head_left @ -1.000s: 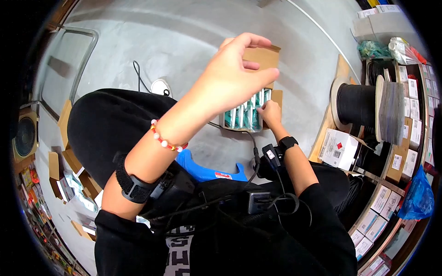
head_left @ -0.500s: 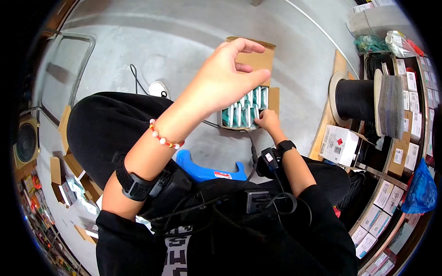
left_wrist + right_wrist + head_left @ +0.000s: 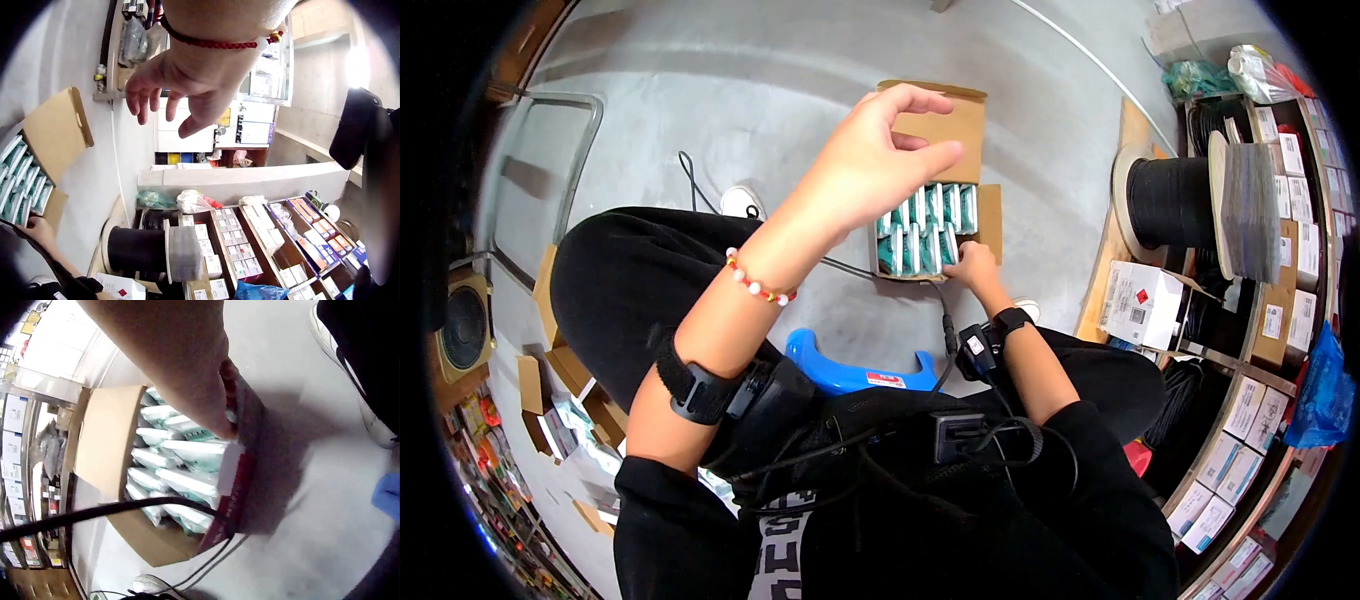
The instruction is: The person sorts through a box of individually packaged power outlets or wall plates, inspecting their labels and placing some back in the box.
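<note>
An open cardboard box (image 3: 990,225) stands on the floor, holding two rows of teal-and-white packets (image 3: 915,250). My right hand (image 3: 977,268) reaches into its near right corner with bent fingers, by the end of the nearer row. From the right wrist, that hand (image 3: 187,369) comes over the box rim, its thumb tip close against the end packets (image 3: 199,430). The forearm and hand cover what lies between the fingertips, so I cannot tell whether they grip a packet. My left hand (image 3: 880,155) is raised in front of the box, fingers loosely bent and holding nothing.
A blue plastic piece (image 3: 850,375) lies before my lap. On the right stand a black cable spool (image 3: 1170,205), a white carton (image 3: 1140,305) and shelves of small boxes (image 3: 1220,470). A cable (image 3: 945,320) runs beside the box. Opened cartons (image 3: 535,395) lie at left.
My right hand has shifted slightly toward me along the box's right end, its fingers now lower at the near corner. The left hand stays raised; the view has drifted a little.
</note>
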